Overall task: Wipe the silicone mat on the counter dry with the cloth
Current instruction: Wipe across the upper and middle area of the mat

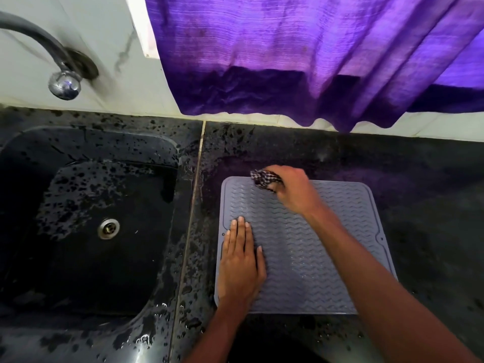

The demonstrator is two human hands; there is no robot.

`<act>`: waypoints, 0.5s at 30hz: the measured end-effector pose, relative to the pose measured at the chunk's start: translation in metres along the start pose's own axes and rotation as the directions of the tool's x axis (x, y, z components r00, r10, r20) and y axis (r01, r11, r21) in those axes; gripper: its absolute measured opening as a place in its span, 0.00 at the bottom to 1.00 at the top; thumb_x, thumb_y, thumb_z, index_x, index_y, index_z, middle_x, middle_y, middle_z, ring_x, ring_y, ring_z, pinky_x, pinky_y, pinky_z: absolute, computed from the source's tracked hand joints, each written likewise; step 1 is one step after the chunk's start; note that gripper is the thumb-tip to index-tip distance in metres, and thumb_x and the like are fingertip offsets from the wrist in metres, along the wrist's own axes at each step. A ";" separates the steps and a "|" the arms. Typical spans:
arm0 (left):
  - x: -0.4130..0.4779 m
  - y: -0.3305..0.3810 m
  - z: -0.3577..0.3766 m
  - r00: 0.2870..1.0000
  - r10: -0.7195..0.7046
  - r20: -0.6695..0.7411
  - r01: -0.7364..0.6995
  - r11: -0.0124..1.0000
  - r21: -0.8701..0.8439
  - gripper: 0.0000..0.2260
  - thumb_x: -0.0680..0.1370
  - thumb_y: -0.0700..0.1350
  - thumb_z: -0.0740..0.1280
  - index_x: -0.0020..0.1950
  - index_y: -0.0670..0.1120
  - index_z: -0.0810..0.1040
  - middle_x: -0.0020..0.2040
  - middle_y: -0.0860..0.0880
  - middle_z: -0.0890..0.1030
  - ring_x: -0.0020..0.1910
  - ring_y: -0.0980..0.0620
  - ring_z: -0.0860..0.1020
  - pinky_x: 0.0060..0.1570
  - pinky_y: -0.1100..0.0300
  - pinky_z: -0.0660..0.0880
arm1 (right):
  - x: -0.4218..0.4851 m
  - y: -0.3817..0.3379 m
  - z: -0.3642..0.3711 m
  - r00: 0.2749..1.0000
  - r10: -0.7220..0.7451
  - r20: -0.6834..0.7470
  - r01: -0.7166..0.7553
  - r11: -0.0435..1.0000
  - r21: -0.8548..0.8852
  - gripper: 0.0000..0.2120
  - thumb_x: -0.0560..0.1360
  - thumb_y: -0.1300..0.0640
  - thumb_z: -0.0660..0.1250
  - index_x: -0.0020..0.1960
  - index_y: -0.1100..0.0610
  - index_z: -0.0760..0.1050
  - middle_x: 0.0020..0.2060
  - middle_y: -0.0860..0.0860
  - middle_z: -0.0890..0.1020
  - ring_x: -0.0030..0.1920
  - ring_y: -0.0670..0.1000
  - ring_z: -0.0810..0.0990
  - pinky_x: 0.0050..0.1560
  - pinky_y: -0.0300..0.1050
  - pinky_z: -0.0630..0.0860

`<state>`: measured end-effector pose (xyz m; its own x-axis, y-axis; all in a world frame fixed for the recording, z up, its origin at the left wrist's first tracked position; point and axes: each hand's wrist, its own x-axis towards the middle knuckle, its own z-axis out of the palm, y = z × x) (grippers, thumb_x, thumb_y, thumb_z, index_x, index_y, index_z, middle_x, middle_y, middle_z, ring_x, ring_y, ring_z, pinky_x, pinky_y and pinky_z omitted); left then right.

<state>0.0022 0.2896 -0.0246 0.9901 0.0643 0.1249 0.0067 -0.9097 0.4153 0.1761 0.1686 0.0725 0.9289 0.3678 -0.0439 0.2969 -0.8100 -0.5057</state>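
Head view, looking down: the mat lies flat on the bench, just right of the sink. My left hand rests open, palm down, on its near-left part. My right hand is closed around the bunched cloth at the mat's far edge, toward its left corner.

What worries me most is the mat sliding. The bench around it looks wet, especially the strip by the sink, and a hard pull toward me could drag the mat if my left hand eases off. The cloth is wadded small, so each pass covers a narrow band, and I could easily leave stripes between strokes. Water may also sit down in the wavy ridges, where a light swipe would skip over it. And if the cloth strays off the far edge onto the bench, it could pick up water and carry it back.

Most of the cloth is hidden inside my fist, so I can't judge how soaked it is. My right forearm covers the mat's near-right part. Whether the fine specks on the mat are droplets or texture, I can't tell.
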 end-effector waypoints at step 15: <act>0.001 -0.001 0.002 1.000 0.021 0.009 -0.021 1.000 0.005 0.27 0.81 0.50 0.56 0.77 0.36 0.66 0.78 0.39 0.64 0.79 0.42 0.62 0.75 0.47 0.58 | 0.010 -0.001 0.045 1.000 -0.005 0.020 0.004 0.999 0.032 0.16 0.71 0.63 0.69 0.55 0.46 0.78 0.47 0.47 0.85 0.53 0.52 0.82 0.47 0.51 0.78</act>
<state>0.0032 0.2892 -0.0267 0.9912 0.0419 0.1258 -0.0132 -0.9129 0.4080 0.1755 0.1937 0.0338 0.9227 0.3810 -0.0590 0.2935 -0.7934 -0.5333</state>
